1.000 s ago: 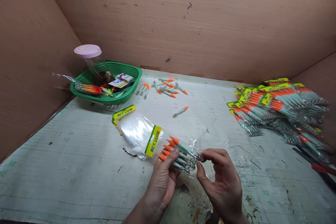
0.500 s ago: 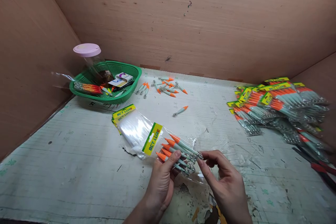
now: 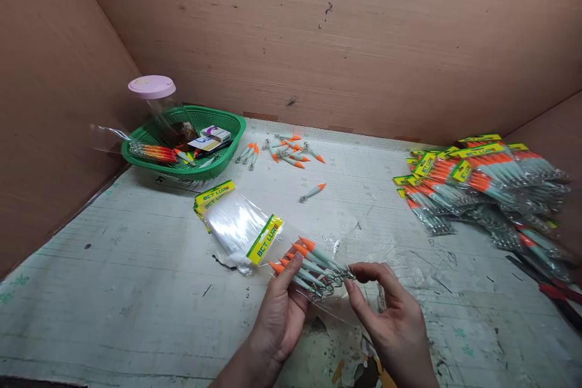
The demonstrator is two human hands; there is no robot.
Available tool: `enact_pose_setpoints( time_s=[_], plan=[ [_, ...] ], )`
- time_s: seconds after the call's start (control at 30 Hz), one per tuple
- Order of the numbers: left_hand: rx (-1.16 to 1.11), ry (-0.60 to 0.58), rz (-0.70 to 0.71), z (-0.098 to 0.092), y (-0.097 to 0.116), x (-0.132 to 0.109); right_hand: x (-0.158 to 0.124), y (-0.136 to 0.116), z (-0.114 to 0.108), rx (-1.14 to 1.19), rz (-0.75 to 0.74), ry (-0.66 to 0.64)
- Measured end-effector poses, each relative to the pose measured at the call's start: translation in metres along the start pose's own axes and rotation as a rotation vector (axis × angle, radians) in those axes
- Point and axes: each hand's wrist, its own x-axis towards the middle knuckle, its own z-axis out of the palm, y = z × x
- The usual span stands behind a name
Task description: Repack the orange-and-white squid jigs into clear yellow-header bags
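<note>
Several orange-tipped, pale green squid jigs point(image 3: 313, 260) lie side by side in a clear plastic bag with a yellow and green header card point(image 3: 265, 240). My left hand point(image 3: 282, 309) grips the bag and jigs from below, thumb on top. At the hooked ends, the thumb and index finger of my right hand point(image 3: 391, 309) pinch the hooks of a jig. Just beyond, a stack of flat header bags point(image 3: 231, 218) rests on the table. One loose jig point(image 3: 313, 192) lies farther back, and a group of loose jigs point(image 3: 291, 151) sits near the back wall.
A green basket point(image 3: 227, 157) at the back left holds a pink-lidded container point(image 3: 152, 87), a small box and red-yellow lures. Filled lure packs point(image 3: 482, 182) are piled at the right, with red-and-black handled pliers point(image 3: 555, 291) in front. Wooden panels point(image 3: 318, 42) enclose the table.
The jigs now lie more evenly side by side in the bag. My left thumb has shifted up slightly toward the orange tips, while my right fingers stay at the hooks.
</note>
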Motion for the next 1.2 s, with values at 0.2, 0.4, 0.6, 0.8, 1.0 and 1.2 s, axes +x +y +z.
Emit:
enact_pose_setpoints(
  time_s=[0.2, 0.4, 0.6, 0.8, 1.0, 1.2],
  plan=[
    [0.087, -0.012, -0.037, -0.003, -0.005, -0.001, 0.001, -0.002, 0.001, -0.06, -0.106, 0.004],
    [0.067, -0.001, 0.058, -0.002, -0.001, 0.001, 0.002, -0.002, 0.003, 0.004, 0.089, -0.003],
    [0.079, 0.044, 0.012, -0.001, -0.002, 0.001, 0.0, 0.005, 0.003, -0.019, 0.084, -0.016],
    [0.076, 0.051, 0.017, -0.002, -0.002, 0.001, -0.003, 0.004, 0.002, -0.025, -0.02, -0.053],
    [0.11, 0.052, 0.005, -0.002, -0.002, 0.0, -0.006, 0.005, 0.006, -0.046, 0.061, -0.048],
    [0.101, 0.052, 0.011, -0.002, -0.003, -0.002, -0.008, 0.008, 0.013, 0.223, 0.272, -0.038]
  ],
)
